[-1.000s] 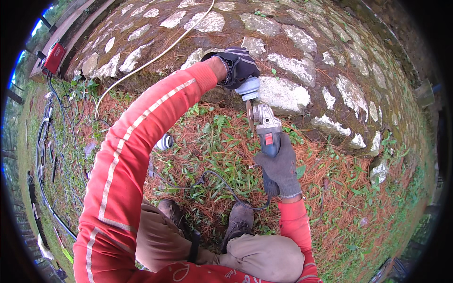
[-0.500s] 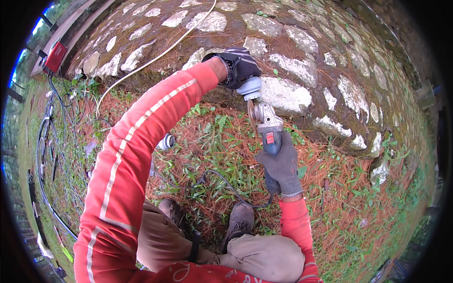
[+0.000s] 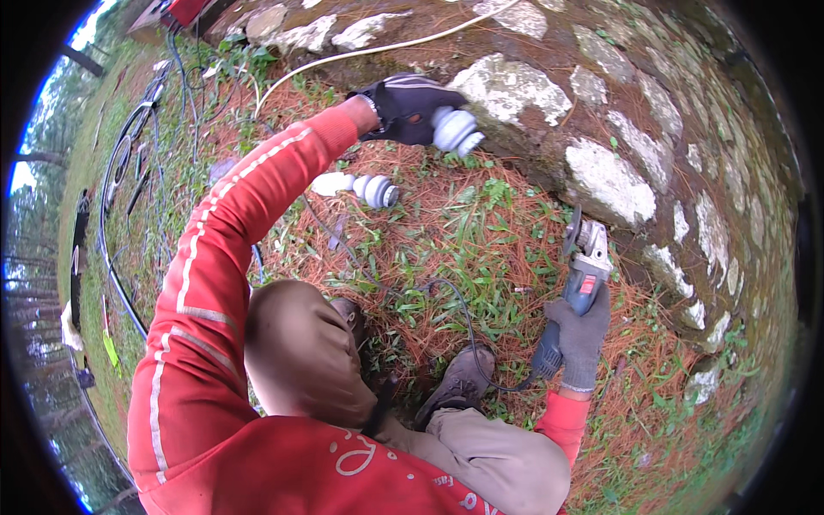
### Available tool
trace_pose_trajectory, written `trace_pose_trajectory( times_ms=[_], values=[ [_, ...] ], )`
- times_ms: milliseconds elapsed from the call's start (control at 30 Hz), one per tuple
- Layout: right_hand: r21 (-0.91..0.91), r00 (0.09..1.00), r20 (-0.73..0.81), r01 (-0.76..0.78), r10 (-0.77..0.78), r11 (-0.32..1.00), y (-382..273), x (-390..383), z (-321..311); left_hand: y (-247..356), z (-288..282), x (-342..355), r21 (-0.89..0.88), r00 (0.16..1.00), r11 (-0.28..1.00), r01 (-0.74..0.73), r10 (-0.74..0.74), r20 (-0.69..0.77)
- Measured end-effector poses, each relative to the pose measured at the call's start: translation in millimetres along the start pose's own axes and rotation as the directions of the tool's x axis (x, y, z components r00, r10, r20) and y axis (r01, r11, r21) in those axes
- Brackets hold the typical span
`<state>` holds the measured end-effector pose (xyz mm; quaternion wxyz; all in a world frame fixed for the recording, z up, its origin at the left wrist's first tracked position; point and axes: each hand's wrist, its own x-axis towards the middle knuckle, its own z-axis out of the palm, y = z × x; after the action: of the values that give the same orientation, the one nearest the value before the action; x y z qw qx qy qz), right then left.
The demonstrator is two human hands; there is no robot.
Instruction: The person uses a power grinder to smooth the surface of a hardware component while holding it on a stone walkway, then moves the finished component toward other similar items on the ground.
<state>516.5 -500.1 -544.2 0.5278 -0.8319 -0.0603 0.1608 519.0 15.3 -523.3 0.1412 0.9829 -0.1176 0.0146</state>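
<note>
The gloved left hand (image 3: 410, 107) grips a grey pipe fitting (image 3: 455, 130) closed-fisted, pressing it against the stone wall (image 3: 601, 176). The gloved right hand (image 3: 577, 336) clasps the angle grinder (image 3: 580, 270) by its handle, disc held clear of the wall. This looks like a test-fitting step; the next move likely calls for careful alignment.

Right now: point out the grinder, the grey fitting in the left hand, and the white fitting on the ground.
grinder (image 3: 584, 266): head view, on its blue body.
grey fitting (image 3: 455, 130): head view, on its ribbed end.
white fitting (image 3: 369, 188): head view, on its middle.
</note>
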Motion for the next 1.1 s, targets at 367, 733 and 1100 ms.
trace_pose_trajectory(
  times_ms=[367,733,1100],
  values=[
    [-0.038,0.999,0.023,-0.042,0.043,0.998,5,-11,18,-65,89,-183,-0.059,0.865,0.864,0.500,-0.494,0.091],
    [-0.098,0.977,0.061,-0.199,0.206,0.975,-2,-3,29,-89,46,-440,-0.403,0.193,0.327,0.855,-0.921,-0.338],
    [-0.125,0.985,0.094,-0.129,0.141,0.984,0,-6,39,-97,132,-527,0.248,0.316,0.285,0.926,-0.944,-0.093]
  ],
)
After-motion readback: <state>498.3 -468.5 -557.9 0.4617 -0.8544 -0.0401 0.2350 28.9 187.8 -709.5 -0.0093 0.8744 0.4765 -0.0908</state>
